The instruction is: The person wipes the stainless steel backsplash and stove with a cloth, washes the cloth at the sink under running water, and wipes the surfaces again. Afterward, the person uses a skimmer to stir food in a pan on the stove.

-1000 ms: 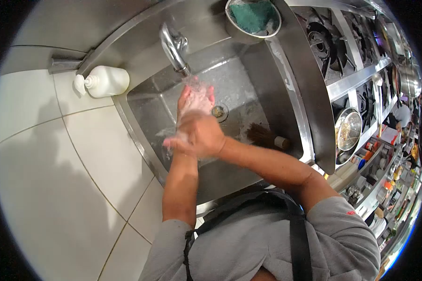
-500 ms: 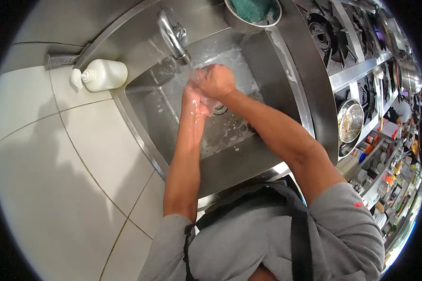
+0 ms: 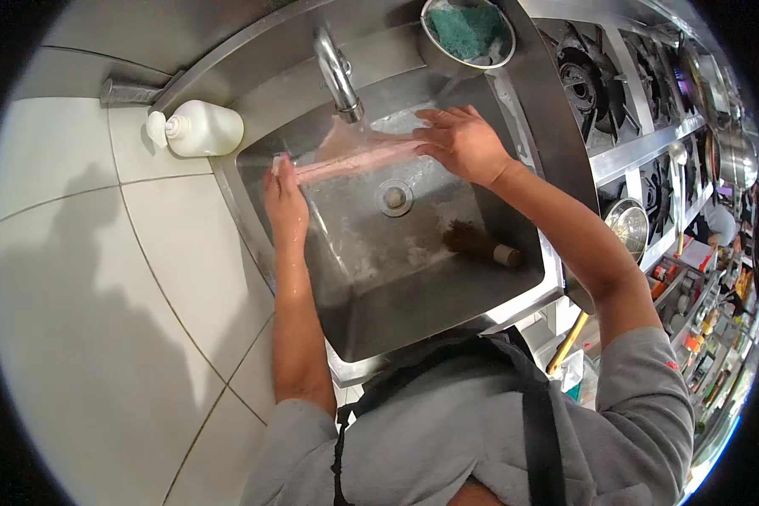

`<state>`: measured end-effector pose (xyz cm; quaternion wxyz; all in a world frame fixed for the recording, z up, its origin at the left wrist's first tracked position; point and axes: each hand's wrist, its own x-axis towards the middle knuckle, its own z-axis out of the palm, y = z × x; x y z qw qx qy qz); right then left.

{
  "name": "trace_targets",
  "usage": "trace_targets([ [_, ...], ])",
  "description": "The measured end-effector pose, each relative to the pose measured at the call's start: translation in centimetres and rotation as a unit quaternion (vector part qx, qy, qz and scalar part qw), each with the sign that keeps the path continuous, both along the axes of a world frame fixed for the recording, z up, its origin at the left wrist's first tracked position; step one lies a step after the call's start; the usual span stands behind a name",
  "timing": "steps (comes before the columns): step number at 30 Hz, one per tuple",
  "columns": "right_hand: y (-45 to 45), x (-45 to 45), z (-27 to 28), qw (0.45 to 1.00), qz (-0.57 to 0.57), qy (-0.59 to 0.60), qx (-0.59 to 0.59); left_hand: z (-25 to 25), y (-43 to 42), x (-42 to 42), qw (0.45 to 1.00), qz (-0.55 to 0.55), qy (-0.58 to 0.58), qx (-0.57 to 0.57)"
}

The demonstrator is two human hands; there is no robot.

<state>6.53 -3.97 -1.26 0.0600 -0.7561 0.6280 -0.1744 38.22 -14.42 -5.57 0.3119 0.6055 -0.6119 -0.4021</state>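
Observation:
A thin pink cloth (image 3: 358, 160) is stretched between my two hands over the steel sink (image 3: 379, 325), below the faucet (image 3: 339, 76). My left hand (image 3: 286, 198) grips one end near the sink's left side. At the other end, my right hand (image 3: 464, 145) pinches the cloth, some of its fingers spread. The round drain (image 3: 395, 198) shows beneath the cloth. A brush (image 3: 483, 244) with brown bristles lies on the sink floor at the right.
A white pump bottle (image 3: 207, 129) lies at the sink's left corner. A metal container (image 3: 468, 38) with a green scouring pad stands at the back right. Stove burners (image 3: 584, 80) and a strainer (image 3: 628, 223) are farther right. A person is visible at the far right.
My hands, pressed together under the faucet before, have moved apart to left and right. The pink cloth, bunched up between them earlier, is now spread out.

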Motion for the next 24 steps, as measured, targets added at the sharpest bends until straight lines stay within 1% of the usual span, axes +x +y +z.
trace_targets([
  [3,-0.3,-1.3,1.8,0.999,0.026,0.024,-0.001,3.2,0.4,0.3,0.998,-0.043,0.012,-0.035],
  [6,-1.3,-2.2,4.0,0.999,0.014,-0.033,-0.002,5.4,0.6,0.7,0.998,-0.033,0.057,0.014],
  [7,-1.6,-2.3,4.7,0.997,-0.018,-0.071,0.024,5.2,0.5,0.8,0.99,-0.028,0.135,0.032],
  [9,-2.1,-2.3,5.6,0.983,-0.082,-0.149,0.074,4.6,0.3,0.9,0.956,-0.018,0.284,0.067],
  [12,-2.7,-3.0,5.1,0.995,-0.068,-0.069,0.011,7.3,0.7,0.1,0.953,-0.019,0.298,0.05],
  [15,-2.9,-3.5,7.2,0.97,-0.082,-0.145,0.179,8.5,1.0,0.9,0.964,-0.029,0.265,0.006],
  [16,-2.9,-3.7,7.0,0.948,-0.09,-0.239,0.19,8.0,0.8,1.3,0.944,-0.016,0.329,0.039],
  [18,-3.4,-4.4,6.1,0.879,-0.106,-0.416,0.207,6.2,0.5,1.9,0.886,0.009,0.452,0.104],
  [19,-4.3,-3.7,4.4,0.839,-0.108,-0.511,0.154,5.6,0.7,0.6,0.836,0.03,0.525,0.16],
  [21,-5.9,1.3,4.7,0.735,-0.203,-0.632,0.133,4.5,1.3,-4.3,0.708,0.067,0.652,0.262],
  [23,-6.6,7.3,2.5,0.861,-0.152,-0.482,0.058,3.2,0.9,-7.5,0.665,0.131,0.634,0.372],
  [24,-5.6,11.4,-0.2,0.942,-0.089,-0.324,-0.027,-4.5,-1.0,-6.8,0.594,0.01,0.71,0.378],
])
